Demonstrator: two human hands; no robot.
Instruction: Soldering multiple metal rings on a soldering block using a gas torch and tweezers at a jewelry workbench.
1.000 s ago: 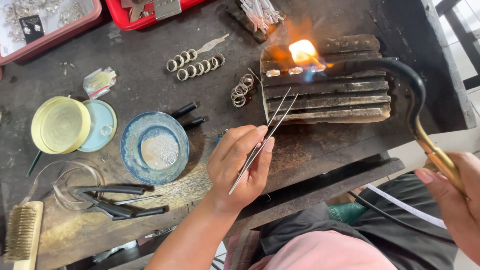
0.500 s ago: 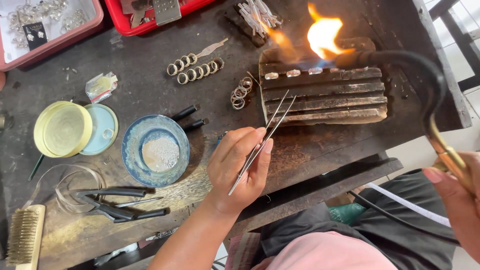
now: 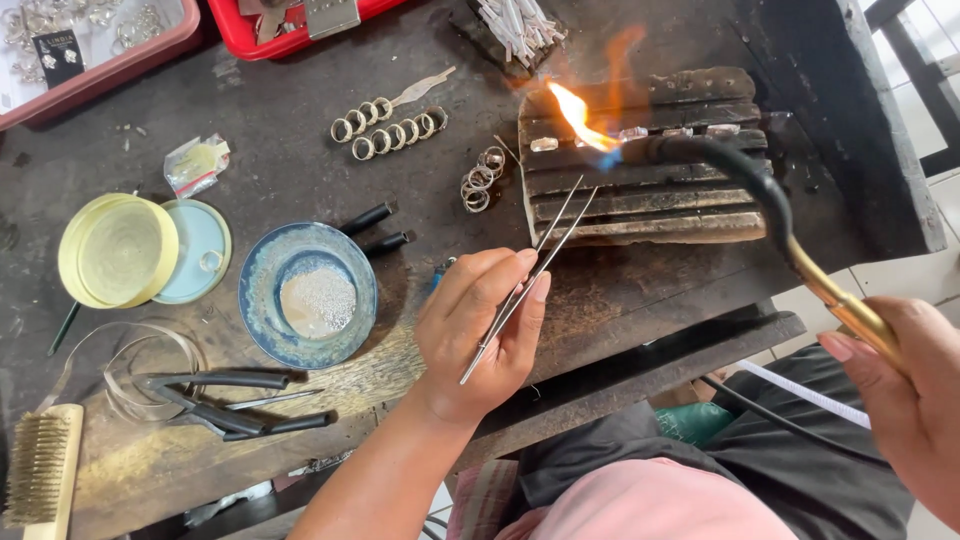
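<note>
My left hand (image 3: pixel 478 335) holds long metal tweezers (image 3: pixel 530 275), tips resting just short of a charred soldering block (image 3: pixel 650 190). My right hand (image 3: pixel 905 385) grips the brass handle of a gas torch (image 3: pixel 760 200), whose curved black nozzle points left over the block. Its orange flame (image 3: pixel 575 115) plays on a row of small silver pieces (image 3: pixel 545 144) lying along the block's upper ridges.
Silver rings (image 3: pixel 385 125) lie in rows left of the block, and a small pile of rings (image 3: pixel 480 185) is beside it. A blue bowl of white powder (image 3: pixel 308 295), yellow lid (image 3: pixel 118 250), pliers (image 3: pixel 215 400), wire brush (image 3: pixel 40 470) and red trays (image 3: pixel 95 45) fill the dark bench.
The torch nozzle swung: the flame sat on the block's upper left, flared high further right, and now points left over the silver pieces. The left hand and tweezers stayed put.
</note>
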